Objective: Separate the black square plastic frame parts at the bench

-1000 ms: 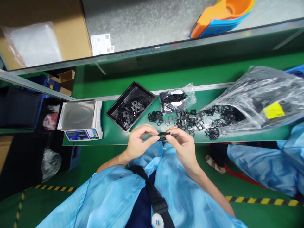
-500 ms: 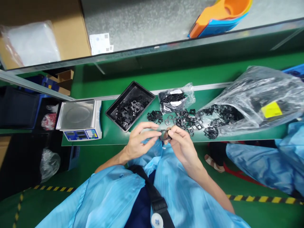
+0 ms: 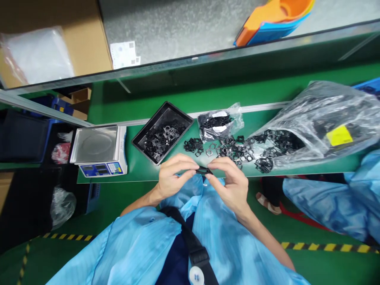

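Between both hands, just over the front edge of the green table [image 3: 142,173], is a small black plastic ring-shaped part [image 3: 203,170], tilted nearly edge-on. My left hand [image 3: 175,177] pinches its left end between thumb and fingers. On its right end my right hand [image 3: 230,184] closes with thumb and fingertips. Behind my hands lie loose black parts [image 3: 234,150] of the same sort in a spread heap. A black tray [image 3: 142,136] beyond my left hand holds many more. Beside it, a clear bag [image 3: 218,123] contains black parts too.
A weighing scale [image 3: 99,150] stands at the table's left. On the right a large plastic bag [image 3: 323,118] with a yellow label spills black parts. Orange and blue scoops [image 3: 273,23] rest on the shelf above. A co-worker's blue sleeve [image 3: 323,202] shows at right.
The black part has been turned from showing its ring opening to nearly edge-on. My left fingers have closed onto it, and my right hand has shifted its grip on it.
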`<state>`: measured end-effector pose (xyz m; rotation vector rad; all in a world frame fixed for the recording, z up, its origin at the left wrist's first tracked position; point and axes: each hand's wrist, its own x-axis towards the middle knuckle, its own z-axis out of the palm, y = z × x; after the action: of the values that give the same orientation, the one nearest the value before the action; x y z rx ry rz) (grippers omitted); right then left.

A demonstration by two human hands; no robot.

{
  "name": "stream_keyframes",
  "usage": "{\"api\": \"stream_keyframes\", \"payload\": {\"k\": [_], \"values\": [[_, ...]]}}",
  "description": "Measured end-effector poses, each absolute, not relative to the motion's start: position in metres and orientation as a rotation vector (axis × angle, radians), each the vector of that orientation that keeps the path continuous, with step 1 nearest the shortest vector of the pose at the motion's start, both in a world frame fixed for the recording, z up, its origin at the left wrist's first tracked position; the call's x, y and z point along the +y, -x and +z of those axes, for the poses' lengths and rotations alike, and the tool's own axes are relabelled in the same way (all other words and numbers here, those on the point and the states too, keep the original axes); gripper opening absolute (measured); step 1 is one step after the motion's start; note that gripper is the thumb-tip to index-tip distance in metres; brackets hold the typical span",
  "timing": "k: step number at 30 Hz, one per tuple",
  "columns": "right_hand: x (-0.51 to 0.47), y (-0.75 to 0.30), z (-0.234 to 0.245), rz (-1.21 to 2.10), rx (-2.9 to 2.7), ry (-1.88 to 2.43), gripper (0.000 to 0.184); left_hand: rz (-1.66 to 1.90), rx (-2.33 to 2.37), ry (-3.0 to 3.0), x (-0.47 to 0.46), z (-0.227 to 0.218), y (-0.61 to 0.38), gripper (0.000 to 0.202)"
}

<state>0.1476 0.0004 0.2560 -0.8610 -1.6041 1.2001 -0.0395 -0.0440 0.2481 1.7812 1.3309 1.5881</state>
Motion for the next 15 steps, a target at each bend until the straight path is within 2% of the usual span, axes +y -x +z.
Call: {"api": "stream_keyframes", "payload": {"k": [4, 11, 15], "values": [[0.0011, -0.1465, 0.2554, 1.12, -1.619, 0.827, 0.015, 1.564, 1.282, -1.736, -0.0439, 0.2489, 0.0382, 0.017], [0.0036, -0.1463, 0.2512, 1.188, -1.558, 0.801, 0.015, 1.562, 1.263, -1.557, -0.0455, 0.249, 0.0361, 0.009], [0.0022, -0.1463, 0.2518, 1.19, -1.58, 0.857, 0.013, 1.556, 1.206, -1.498, -0.0453, 0.2493, 0.0353, 0.012]]}}
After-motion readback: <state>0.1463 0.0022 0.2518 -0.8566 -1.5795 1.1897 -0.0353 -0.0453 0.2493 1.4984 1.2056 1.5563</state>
